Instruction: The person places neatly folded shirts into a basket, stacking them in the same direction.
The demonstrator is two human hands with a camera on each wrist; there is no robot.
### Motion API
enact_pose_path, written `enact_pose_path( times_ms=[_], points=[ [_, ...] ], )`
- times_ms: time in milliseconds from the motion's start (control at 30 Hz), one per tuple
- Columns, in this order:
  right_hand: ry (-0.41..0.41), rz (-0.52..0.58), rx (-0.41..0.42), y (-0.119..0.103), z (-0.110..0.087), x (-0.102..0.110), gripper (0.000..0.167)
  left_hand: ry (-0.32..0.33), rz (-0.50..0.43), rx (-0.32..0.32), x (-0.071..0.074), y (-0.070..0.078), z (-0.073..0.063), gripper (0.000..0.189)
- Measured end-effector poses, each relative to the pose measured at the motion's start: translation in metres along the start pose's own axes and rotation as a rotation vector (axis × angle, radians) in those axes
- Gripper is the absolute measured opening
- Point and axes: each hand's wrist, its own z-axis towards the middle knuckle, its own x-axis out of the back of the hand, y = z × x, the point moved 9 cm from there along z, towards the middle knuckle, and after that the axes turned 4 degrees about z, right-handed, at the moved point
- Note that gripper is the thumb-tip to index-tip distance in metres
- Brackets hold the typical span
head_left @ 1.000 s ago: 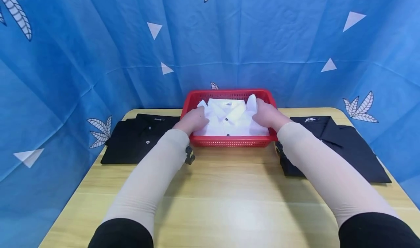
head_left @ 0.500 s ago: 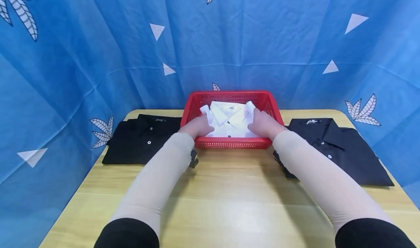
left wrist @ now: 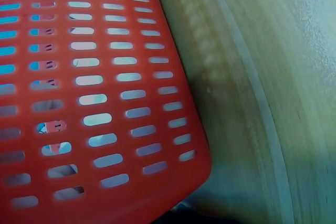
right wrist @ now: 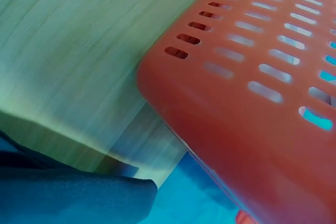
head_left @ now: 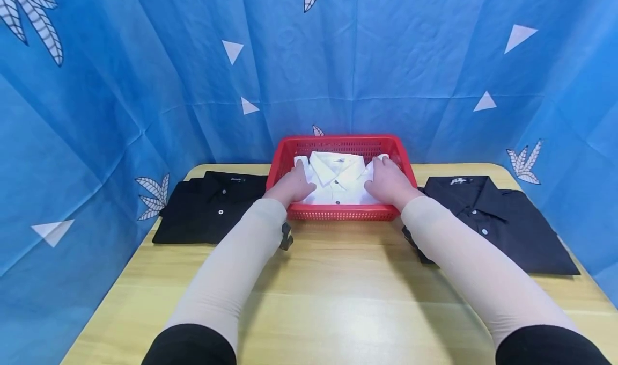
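Observation:
A folded white shirt, collar toward the back and dark buttons down its front, lies inside the red perforated basket. My left hand reaches over the basket's left side and grips the shirt's left edge. On the opposite side, my right hand holds the right edge, where white cloth shows beyond the fingers. Fingertips are partly hidden by the hands and cloth. Both wrist views show only the basket's slotted wall, the left one and the right one close up, with neither hand clearly visible.
A folded black shirt lies on the wooden table left of the basket. Another black shirt lies to the right, partly behind my right forearm. A blue patterned curtain hangs directly behind the table.
The white shirt has sunk lower into the basket with both hands. Its right edge has shifted outward at the right hand. The head view has moved slightly.

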Motion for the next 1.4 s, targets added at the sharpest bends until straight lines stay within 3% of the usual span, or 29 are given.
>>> enact_pose_path(
  times_ms=[200,300,433,533,767,1067,1233,1400],
  points=[
    [0.029,-0.010,0.030,-0.001,-0.007,0.004,0.090,0.109,0.056,-0.101,0.004,0.010,0.004,0.098],
    [0.039,-0.007,0.055,0.000,-0.013,0.008,0.084,0.140,0.054,-0.120,0.005,0.012,0.004,0.094],
    [0.059,0.003,0.109,0.001,-0.024,0.014,0.074,0.183,0.040,-0.157,0.007,0.015,0.001,0.090],
    [0.075,0.011,0.147,0.003,-0.035,0.018,0.069,0.222,0.023,-0.227,0.013,0.021,-0.005,0.086],
    [0.124,0.047,0.211,0.009,-0.055,0.027,0.062,0.317,-0.068,-0.367,0.029,0.030,-0.032,0.076],
    [0.191,0.101,0.269,0.021,-0.075,0.034,0.055,0.335,-0.062,-0.467,0.021,0.046,-0.068,0.073],
    [0.226,0.181,0.350,0.004,-0.091,0.033,0.048,0.355,-0.074,-0.494,0.023,0.041,-0.091,0.070],
    [0.235,0.265,0.478,-0.028,-0.115,0.030,0.039,0.458,-0.065,-0.541,0.037,0.029,-0.115,0.057]
  ],
)
